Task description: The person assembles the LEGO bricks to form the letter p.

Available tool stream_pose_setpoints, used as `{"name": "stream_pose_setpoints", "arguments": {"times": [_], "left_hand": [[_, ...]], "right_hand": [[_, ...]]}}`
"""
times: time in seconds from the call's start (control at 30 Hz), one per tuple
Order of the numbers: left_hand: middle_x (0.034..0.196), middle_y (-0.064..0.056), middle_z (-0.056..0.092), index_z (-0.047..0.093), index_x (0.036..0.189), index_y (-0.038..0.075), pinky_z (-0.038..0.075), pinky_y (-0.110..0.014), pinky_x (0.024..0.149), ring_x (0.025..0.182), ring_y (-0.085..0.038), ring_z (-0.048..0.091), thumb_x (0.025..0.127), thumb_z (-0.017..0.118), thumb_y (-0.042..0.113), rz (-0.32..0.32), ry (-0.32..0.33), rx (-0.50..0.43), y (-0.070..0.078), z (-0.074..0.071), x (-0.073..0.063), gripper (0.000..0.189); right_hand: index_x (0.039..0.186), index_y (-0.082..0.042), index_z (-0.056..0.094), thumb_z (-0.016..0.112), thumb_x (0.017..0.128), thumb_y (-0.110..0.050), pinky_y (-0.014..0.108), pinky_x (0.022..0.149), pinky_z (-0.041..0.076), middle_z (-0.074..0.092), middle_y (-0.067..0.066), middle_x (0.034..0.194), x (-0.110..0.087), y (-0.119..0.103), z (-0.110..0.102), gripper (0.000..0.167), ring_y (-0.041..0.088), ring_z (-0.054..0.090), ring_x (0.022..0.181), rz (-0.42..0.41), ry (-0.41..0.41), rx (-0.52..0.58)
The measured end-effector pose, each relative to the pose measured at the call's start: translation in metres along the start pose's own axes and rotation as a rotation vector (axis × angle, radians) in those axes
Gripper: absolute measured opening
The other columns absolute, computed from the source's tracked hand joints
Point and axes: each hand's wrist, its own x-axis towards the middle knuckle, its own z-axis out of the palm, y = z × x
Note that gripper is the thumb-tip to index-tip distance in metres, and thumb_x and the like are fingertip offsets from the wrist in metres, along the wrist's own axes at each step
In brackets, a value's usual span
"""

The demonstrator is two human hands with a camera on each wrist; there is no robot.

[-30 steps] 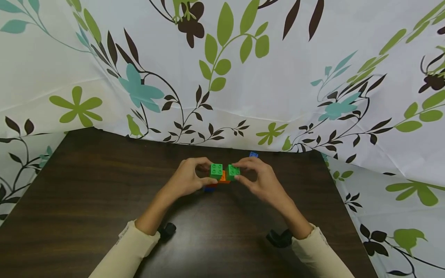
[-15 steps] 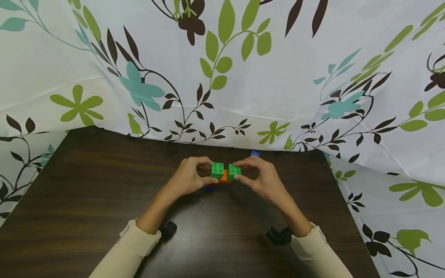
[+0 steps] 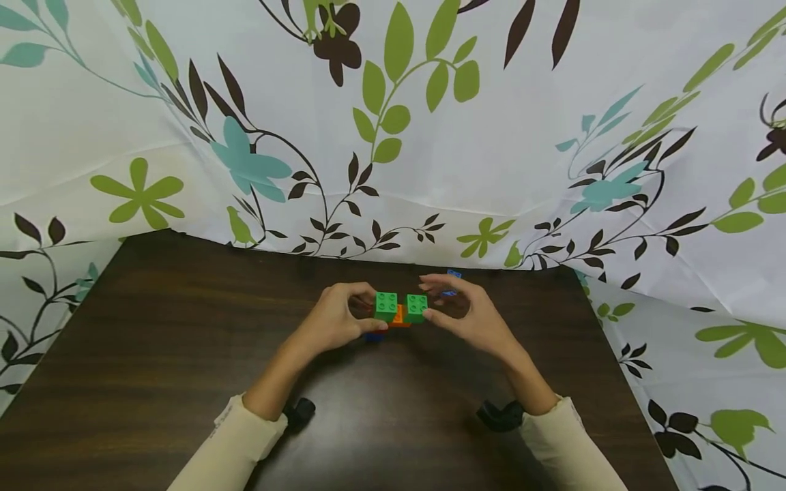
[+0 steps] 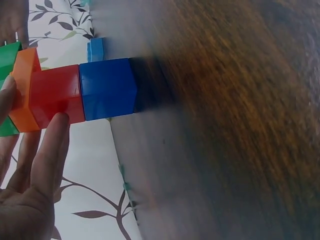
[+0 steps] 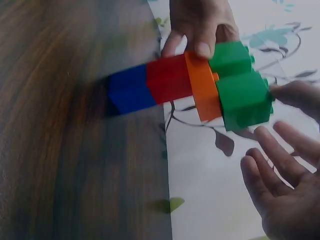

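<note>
A toy-brick stack stands upright on the table: a blue brick (image 5: 130, 90) at the bottom, a red brick (image 5: 169, 77) above it, then a wider orange brick (image 5: 204, 87). Two green bricks, the left one (image 3: 385, 307) and the right one (image 3: 416, 308), sit side by side on the orange one. My left hand (image 3: 338, 317) grips the stack's left side, one finger against the red brick in the left wrist view. My right hand (image 3: 473, 317) is beside the right green brick, its thumb at that brick and its other fingers spread and off it.
Behind my right hand, blue brick pieces (image 3: 453, 274) lie near the back edge of the dark wooden table (image 3: 184, 327). A leaf-patterned cloth (image 3: 522, 136) hangs behind the table. Black wrist straps (image 3: 500, 416) show under both forearms.
My right hand's fingers have loosened from the right green brick and spread, drawing slightly rightward. That brick stays on the orange one. My left hand keeps its grip.
</note>
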Motion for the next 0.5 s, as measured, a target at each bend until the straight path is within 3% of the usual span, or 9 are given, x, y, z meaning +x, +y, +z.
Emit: {"name": "stream_pose_setpoints", "arguments": {"times": [0.17,0.37,0.5], "left_hand": [[0.098,-0.007,0.079,0.076,0.102,0.007,0.062,-0.045,0.087,0.091,-0.022,0.075,0.079,0.097,0.013,0.002,0.002,-0.018,-0.001,0.001,0.001,0.032],[0.098,-0.007,0.079,0.075,0.102,0.008,0.062,-0.047,0.09,0.093,-0.025,0.075,0.08,0.097,0.014,-0.005,-0.013,-0.011,-0.002,0.001,0.001,0.032],[0.098,-0.008,0.079,0.073,0.101,0.008,0.062,-0.047,0.09,0.094,-0.026,0.076,0.081,0.096,0.014,0.001,-0.019,0.001,-0.003,0.002,0.001,0.031]], "right_hand": [[0.139,-0.004,0.068,0.073,0.101,-0.008,0.029,0.097,0.059,0.071,0.014,0.138,-0.001,0.01,-0.007,0.038,0.026,0.068,0.119,0.03,0.037,0.043],[0.132,-0.003,0.072,0.075,0.099,-0.006,0.028,0.091,0.059,0.073,0.018,0.129,0.002,0.023,-0.011,0.033,0.023,0.07,0.106,0.097,0.129,0.054],[0.128,-0.001,0.073,0.078,0.098,-0.008,0.023,0.089,0.058,0.073,0.025,0.124,0.005,0.034,-0.012,0.031,0.028,0.068,0.105,0.153,0.189,0.033]]}}
